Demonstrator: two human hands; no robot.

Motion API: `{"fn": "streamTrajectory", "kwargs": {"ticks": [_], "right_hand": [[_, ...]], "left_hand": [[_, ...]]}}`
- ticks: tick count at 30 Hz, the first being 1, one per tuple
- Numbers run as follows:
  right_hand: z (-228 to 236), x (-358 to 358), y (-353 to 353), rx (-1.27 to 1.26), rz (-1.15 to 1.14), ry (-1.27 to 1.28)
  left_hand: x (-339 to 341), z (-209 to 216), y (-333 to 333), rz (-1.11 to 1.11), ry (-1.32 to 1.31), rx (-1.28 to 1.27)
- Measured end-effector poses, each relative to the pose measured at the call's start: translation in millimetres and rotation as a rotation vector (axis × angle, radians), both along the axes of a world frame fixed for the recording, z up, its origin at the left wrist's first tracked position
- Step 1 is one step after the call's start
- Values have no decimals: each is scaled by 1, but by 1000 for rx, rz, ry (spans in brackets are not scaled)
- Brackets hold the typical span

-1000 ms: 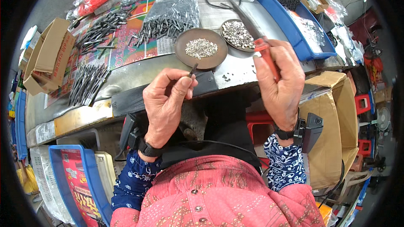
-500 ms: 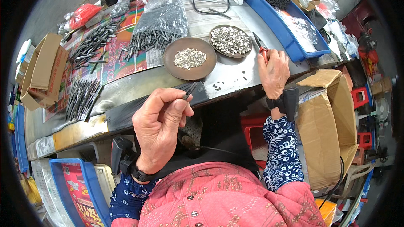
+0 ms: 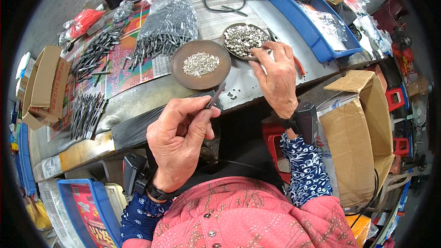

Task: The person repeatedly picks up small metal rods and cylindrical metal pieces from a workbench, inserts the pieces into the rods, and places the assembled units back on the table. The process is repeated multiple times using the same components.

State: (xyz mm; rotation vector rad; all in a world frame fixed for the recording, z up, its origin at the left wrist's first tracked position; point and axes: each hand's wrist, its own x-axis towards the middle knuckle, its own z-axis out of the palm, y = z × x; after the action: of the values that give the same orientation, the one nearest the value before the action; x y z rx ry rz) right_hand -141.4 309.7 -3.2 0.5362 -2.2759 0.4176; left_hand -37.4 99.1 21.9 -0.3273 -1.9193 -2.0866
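My left hand (image 3: 179, 140) is closed in a pinch around a thin dark strip (image 3: 215, 96), held up near the table's front edge. My right hand (image 3: 278, 76) reaches over the dark dish of small round silvery pieces (image 3: 243, 39). Its thumb and forefinger are apart at the dish's near right rim, and I see nothing held between them. Red-handled pliers (image 3: 299, 66) lie on the table beside the dish, partly hidden under my right hand. Left of that dish stands a brown round dish (image 3: 183, 79) holding a heap of small slender silvery pieces (image 3: 201, 64).
Dark strips lie in a bundle (image 3: 87, 115), a loose pile (image 3: 98, 53) and a clear plastic bag (image 3: 170, 23). A long blue tray (image 3: 328, 53) stands at the back right. Cardboard boxes flank the table, one left (image 3: 48, 80), one right (image 3: 349, 142). Dark crumbs (image 3: 233, 94) dot the metal top.
My right hand has let go of the pliers and moved left to the dish of round pieces. The pliers now lie on the table. My left hand still pinches the dark strip, now more fully visible.
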Motion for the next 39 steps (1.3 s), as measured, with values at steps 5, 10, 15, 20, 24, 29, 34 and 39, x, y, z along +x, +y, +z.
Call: {"fn": "streamTrajectory", "kwargs": {"ticks": [5,10,15,20,24,29,34,39], "right_hand": [[-4,-2,-5,48,5,-9],[-7,-5,-3,-2,26,-36],[-2,-14,1,-1,128,-87],[14,-2,-9,-75,206,-142],[26,39,-31,-422,411,-298],[37,72,-52,-689,664,-401],[44,83,-58,-809,696,-516],[49,88,-58,-771,710,-499]], "left_hand": [[-1,1,-3,-38,-47,49],[-2,-1,-3,-80,-105,92],[-2,-1,-4,-154,-184,236],[1,1,-4,-162,-201,289],[3,3,-4,-169,-202,330],[6,6,-2,-197,-185,381],[13,9,-3,-189,-177,396],[16,8,-5,-210,-164,412]]}}
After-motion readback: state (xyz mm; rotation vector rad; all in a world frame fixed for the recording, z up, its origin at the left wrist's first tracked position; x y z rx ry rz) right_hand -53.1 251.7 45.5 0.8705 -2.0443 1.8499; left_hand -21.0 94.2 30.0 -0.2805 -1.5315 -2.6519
